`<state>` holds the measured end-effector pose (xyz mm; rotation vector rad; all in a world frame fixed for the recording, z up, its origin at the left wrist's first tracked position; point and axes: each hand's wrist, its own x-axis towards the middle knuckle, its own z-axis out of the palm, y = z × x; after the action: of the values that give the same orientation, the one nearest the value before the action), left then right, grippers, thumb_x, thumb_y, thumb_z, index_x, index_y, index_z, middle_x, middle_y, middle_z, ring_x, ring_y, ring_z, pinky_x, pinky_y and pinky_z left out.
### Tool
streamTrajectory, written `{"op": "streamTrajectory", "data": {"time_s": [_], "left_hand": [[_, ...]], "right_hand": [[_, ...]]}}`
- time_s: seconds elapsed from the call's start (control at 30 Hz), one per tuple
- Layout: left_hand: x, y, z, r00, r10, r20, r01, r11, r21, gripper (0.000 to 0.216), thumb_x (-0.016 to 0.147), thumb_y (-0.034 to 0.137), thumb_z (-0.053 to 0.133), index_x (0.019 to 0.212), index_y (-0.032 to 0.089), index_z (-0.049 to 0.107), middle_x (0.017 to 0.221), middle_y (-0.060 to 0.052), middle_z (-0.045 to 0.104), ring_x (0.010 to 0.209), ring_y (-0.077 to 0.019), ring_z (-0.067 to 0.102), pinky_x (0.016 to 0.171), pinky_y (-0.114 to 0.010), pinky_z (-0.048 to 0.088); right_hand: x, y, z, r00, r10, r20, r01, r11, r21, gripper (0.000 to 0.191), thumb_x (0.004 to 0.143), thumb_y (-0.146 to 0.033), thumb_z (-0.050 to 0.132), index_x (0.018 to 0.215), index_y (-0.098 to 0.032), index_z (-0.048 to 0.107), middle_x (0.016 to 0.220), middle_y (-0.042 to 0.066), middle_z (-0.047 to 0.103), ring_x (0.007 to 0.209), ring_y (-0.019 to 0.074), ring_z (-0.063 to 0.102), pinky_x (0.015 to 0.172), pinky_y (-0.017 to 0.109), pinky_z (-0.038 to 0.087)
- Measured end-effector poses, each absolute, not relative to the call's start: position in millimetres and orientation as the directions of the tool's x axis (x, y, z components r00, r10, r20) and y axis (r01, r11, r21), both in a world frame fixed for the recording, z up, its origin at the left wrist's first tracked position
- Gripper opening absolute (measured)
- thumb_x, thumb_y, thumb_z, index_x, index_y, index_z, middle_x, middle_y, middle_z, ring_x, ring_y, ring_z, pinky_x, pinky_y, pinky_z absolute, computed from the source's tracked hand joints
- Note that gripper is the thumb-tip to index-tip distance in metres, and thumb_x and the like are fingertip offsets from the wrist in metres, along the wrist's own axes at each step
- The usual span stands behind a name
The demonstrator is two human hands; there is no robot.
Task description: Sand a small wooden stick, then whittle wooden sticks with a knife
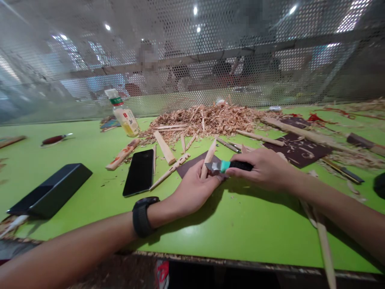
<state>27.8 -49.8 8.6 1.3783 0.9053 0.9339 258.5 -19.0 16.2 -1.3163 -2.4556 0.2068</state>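
My left hand (194,188) is closed around a thin pale wooden stick (209,155) that points up and away from me. A black watch sits on that wrist. My right hand (264,168) grips a carving knife (228,165) with a black and teal handle. Its short blade lies against the stick just above my left fingers. Both hands hover over a dark brown sheet (192,163) on the green table (240,224).
A heap of wood shavings (210,118) lies behind the hands, with several cut sticks around it. A black phone (140,171), a dark case (52,190) and a bottle (123,114) are to the left. More dark sheets and long sticks lie right. A perforated screen stands behind the table.
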Motion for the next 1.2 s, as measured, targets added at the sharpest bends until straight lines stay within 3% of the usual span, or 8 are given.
{"op": "streamTrajectory", "data": {"time_s": [0.1,0.33,0.4,0.5,0.6,0.77,0.87,1.2], "left_hand": [[28,-48,9,0.400,0.916,0.011,0.040,-0.029,0.999,0.019,0.086,0.024,0.075,0.100,0.016,0.065,0.096,-0.004,0.069,0.086,-0.0164,0.060,0.080,-0.028,0.047],[26,-45,6,0.406,0.913,-0.036,0.134,-0.021,0.991,0.011,0.089,0.025,0.066,0.087,0.020,0.057,0.074,0.004,0.052,0.063,-0.0112,0.041,0.060,-0.026,0.031],[25,-49,7,0.366,0.928,-0.069,0.189,-0.002,0.982,0.021,0.088,0.028,0.068,0.080,0.022,0.049,0.068,0.007,0.043,0.057,-0.0100,0.035,0.055,-0.026,0.026],[24,-57,9,0.343,0.935,-0.086,0.256,-0.005,0.967,0.032,0.087,0.028,0.069,0.075,0.023,0.039,0.066,0.009,0.035,0.056,-0.0094,0.032,0.054,-0.025,0.026],[24,-60,11,0.369,0.927,-0.069,0.252,-0.028,0.967,0.033,0.087,0.027,0.069,0.075,0.023,0.039,0.067,0.008,0.036,0.059,-0.0095,0.034,0.055,-0.024,0.028],[26,-56,11,0.389,0.921,-0.028,0.163,-0.039,0.986,0.029,0.087,0.027,0.071,0.078,0.022,0.045,0.070,0.007,0.042,0.060,-0.0094,0.037,0.056,-0.023,0.031],[28,-55,12,0.432,0.902,0.000,0.103,-0.050,0.993,0.023,0.088,0.029,0.072,0.079,0.020,0.052,0.070,0.006,0.049,0.060,-0.0099,0.039,0.057,-0.023,0.033],[27,-49,8,0.372,0.927,-0.053,0.125,0.007,0.992,0.016,0.095,0.031,0.068,0.086,0.021,0.059,0.051,0.009,0.043,0.045,-0.0094,0.032,0.047,-0.024,0.023]], "right_hand": [[262,-14,16,-0.521,0.813,0.261,0.772,0.579,-0.264,0.074,0.099,-0.084,0.037,0.102,-0.026,0.083,0.081,0.008,0.077,0.068,0.0218,0.064,0.059,0.030,0.034],[270,-5,16,-0.503,0.814,0.289,0.786,0.570,-0.239,0.069,0.099,-0.083,0.040,0.104,-0.031,0.085,0.079,0.006,0.078,0.064,0.0228,0.064,0.057,0.032,0.035],[283,1,19,-0.409,0.874,0.261,0.831,0.475,-0.288,0.074,0.098,-0.085,0.037,0.109,-0.028,0.084,0.075,0.008,0.075,0.057,0.0216,0.059,0.053,0.033,0.033],[313,12,27,-0.115,0.947,0.299,0.914,0.218,-0.341,0.086,0.096,-0.089,0.035,0.115,-0.018,0.082,0.070,0.011,0.071,0.049,0.0201,0.052,0.049,0.034,0.030],[329,17,32,-0.043,0.930,0.365,0.915,0.183,-0.360,0.088,0.096,-0.089,0.036,0.109,-0.014,0.080,0.068,0.013,0.068,0.052,0.0211,0.053,0.051,0.036,0.030],[290,-1,24,-0.414,0.878,0.239,0.787,0.478,-0.391,0.080,0.097,-0.088,0.036,0.089,-0.020,0.078,0.069,0.008,0.070,0.052,0.0187,0.053,0.053,0.033,0.033],[262,-14,18,-0.562,0.785,0.259,0.706,0.619,-0.343,0.078,0.099,-0.085,0.035,0.093,-0.022,0.079,0.073,0.007,0.072,0.062,0.0201,0.059,0.059,0.031,0.035],[253,-17,14,-0.542,0.799,0.259,0.780,0.593,-0.198,0.070,0.102,-0.079,0.037,0.102,-0.026,0.082,0.079,0.008,0.077,0.066,0.0218,0.063,0.058,0.030,0.031]]}}
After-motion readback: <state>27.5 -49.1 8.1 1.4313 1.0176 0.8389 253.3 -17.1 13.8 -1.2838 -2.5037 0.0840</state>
